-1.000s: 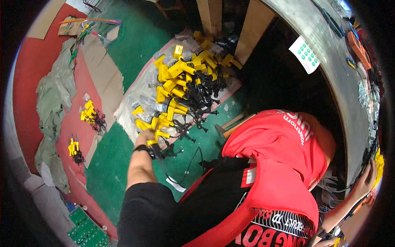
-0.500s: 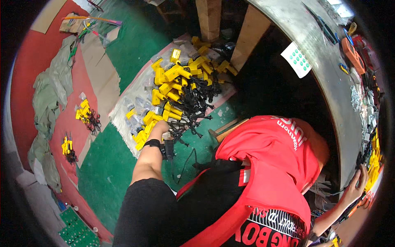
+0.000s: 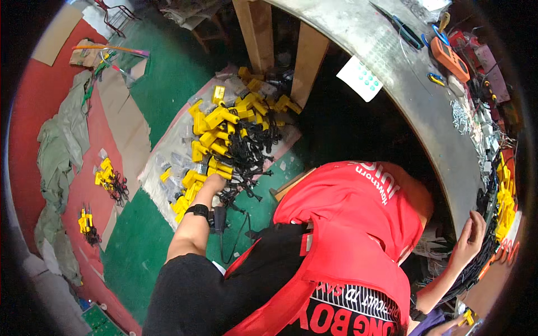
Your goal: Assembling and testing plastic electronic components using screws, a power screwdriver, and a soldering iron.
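My left hand (image 3: 213, 183) reaches down to the near edge of a pile of yellow pistol-shaped devices (image 3: 219, 116) with black cords. It touches the pile beside a yellow piece, but its fingers are hidden. A black band (image 3: 198, 210) circles that wrist, and a small black box (image 3: 219, 219) with a cable lies against it. My right hand (image 3: 471, 234), empty with fingers stretched, is raised at the edge of the workbench (image 3: 403, 56), nearest to black cords (image 3: 483, 255) and a heap of yellow parts (image 3: 505, 204).
On the bench are an orange meter (image 3: 450, 59), a white sheet with green dots (image 3: 359, 78) and loose metal pieces (image 3: 462, 117). Wooden legs (image 3: 309, 61) stand behind the pile. Smaller yellow device groups (image 3: 106, 175) lie left. Another hand (image 3: 445, 327) shows at lower right.
My right hand has drawn back from the bench-side parts, and its fingers have straightened. My left hand stays at the pile. The whole view has shifted slightly.
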`<state>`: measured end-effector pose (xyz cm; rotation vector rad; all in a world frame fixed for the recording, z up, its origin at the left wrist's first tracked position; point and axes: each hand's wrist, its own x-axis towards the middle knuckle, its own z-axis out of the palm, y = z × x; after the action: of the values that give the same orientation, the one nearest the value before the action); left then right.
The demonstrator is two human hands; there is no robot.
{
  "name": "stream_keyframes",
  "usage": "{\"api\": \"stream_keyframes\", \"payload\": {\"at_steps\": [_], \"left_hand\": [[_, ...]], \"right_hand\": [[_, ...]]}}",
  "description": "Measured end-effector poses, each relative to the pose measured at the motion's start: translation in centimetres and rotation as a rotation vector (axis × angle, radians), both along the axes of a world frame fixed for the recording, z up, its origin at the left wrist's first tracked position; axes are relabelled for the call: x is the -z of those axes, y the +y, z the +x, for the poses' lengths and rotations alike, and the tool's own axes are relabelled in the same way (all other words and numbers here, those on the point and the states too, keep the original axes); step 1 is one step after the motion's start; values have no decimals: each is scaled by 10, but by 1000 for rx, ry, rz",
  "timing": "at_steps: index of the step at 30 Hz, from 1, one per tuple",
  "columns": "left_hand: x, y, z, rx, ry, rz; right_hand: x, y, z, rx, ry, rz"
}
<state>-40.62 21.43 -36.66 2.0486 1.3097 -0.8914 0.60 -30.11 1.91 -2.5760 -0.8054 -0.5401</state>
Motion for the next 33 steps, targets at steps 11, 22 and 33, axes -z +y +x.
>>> {"api": "stream_keyframes", "payload": {"at_steps": [11,22,33], "left_hand": [[-113,-36,161,361,-921,464],[-353,-39,342,544,-1684,770],[-361,-181,425,919,-1515,180]], "right_hand": [[-21,35,-28,64,3,65],[2,22,11,150,96,362],[59,20,58,216,-43,545]]}}
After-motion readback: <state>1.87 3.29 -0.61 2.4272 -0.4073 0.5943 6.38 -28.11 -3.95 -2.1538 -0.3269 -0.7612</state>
